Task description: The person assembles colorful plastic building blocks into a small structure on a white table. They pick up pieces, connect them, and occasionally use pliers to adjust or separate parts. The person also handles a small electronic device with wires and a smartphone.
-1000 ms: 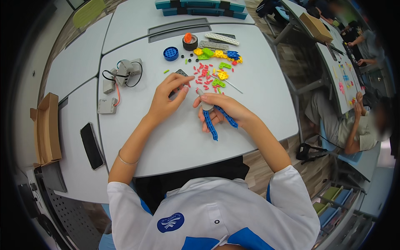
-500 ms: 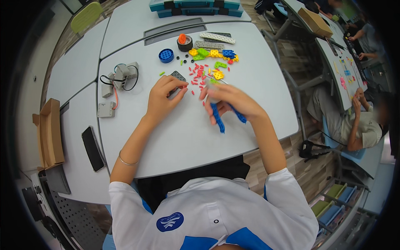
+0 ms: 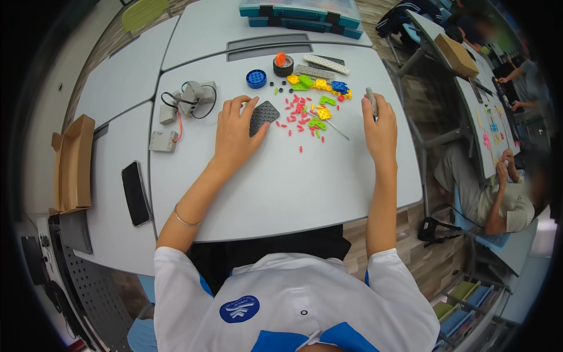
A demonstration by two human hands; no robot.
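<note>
My left hand (image 3: pixel 233 134) curves around a dark grey building plate (image 3: pixel 264 117) covered with small holes, its thumb and fingers at the plate's edges. To the right, my right hand (image 3: pixel 380 132) is closed around a pliers-like tool (image 3: pixel 371 98). Only the tool's grey end shows above the fingers; its blue handles are hidden by the hand. Between the hands lie several small red connector pegs (image 3: pixel 300 111), a yellow piece (image 3: pixel 323 113), a green angled piece (image 3: pixel 317 124) and a thin grey rod (image 3: pixel 338 129).
Beyond the pegs are a blue wheel hub (image 3: pixel 256 78), a black wheel (image 3: pixel 282 66) and a white beam (image 3: pixel 326 64). Cabled grey modules (image 3: pixel 190 102) stand at left, a phone (image 3: pixel 136 193) nearer. Teal cases (image 3: pixel 302 19) sit at the back. Another person (image 3: pixel 498 190) sits at right.
My right hand has moved right, away from the pegs, with the tool's grey end now pointing up and its blue handles hidden. My left hand has shifted around the plate, uncovering more of it.
</note>
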